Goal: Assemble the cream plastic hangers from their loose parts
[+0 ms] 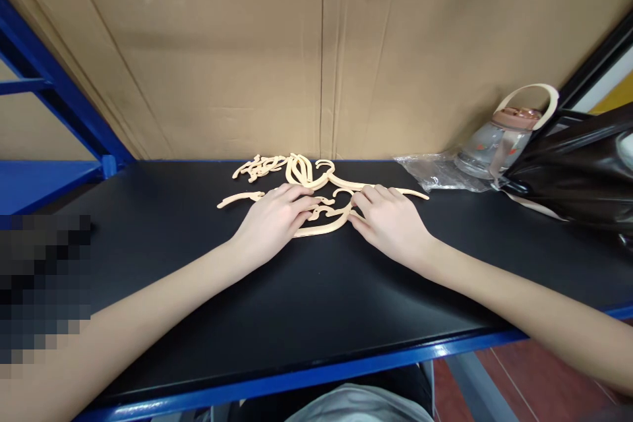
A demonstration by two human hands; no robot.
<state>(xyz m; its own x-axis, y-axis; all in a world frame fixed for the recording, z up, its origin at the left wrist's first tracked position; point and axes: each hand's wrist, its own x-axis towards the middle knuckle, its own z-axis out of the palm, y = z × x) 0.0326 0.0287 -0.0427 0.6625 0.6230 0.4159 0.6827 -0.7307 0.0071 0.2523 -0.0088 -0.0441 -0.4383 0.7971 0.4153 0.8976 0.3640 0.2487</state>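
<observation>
Cream plastic clothes-hanger parts lie on the black tabletop around both hands. My left hand [277, 219] is closed, with thumb and fingertips pinched at a small curved hanger piece [322, 211]; the grip itself is partly hidden. My right hand [393, 224] is closed on the inner end of a curved hanger arm [321, 230], which stretches left below my left fingers. A hook [341, 193] rises beside my right fingertips. Just behind, a hanger with a hook [325, 165] lies with its right arm [414, 193] passing behind my right hand.
Several small hook pieces [260, 167] are heaped at the back, beside a cluster of curved arms [300, 169]. Another hanger end [240, 198] pokes out left of my left hand. At the right are a clear plastic bag [430, 172], a handled water bottle [499, 142] and a black bag [573, 171].
</observation>
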